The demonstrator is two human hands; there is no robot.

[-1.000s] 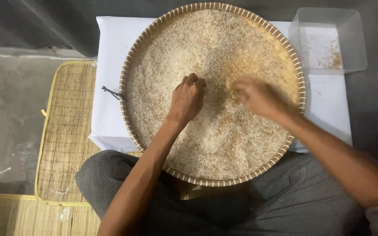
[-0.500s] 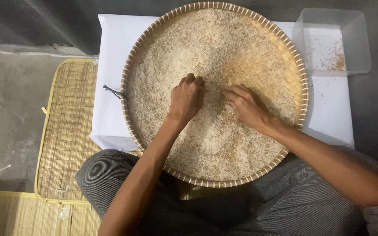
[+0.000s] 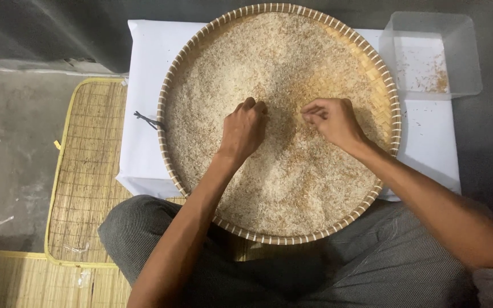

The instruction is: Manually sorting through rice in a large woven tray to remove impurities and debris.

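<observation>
Both hands rest on the rice (image 3: 292,171) filling a round woven tray (image 3: 169,91) on the white bench (image 3: 144,63). The left hand (image 3: 243,128) is loosely curled, fingertips in the grains. The right hand (image 3: 332,120) has fingertips pressed together, seemingly pinching something too small to make out.

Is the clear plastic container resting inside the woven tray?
No, the clear plastic container sits on the white cloth, outside the woven tray.

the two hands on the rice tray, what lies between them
In the head view, only a strip of rice grains on the round woven tray lies between the left hand and right hand; nothing else.
</observation>
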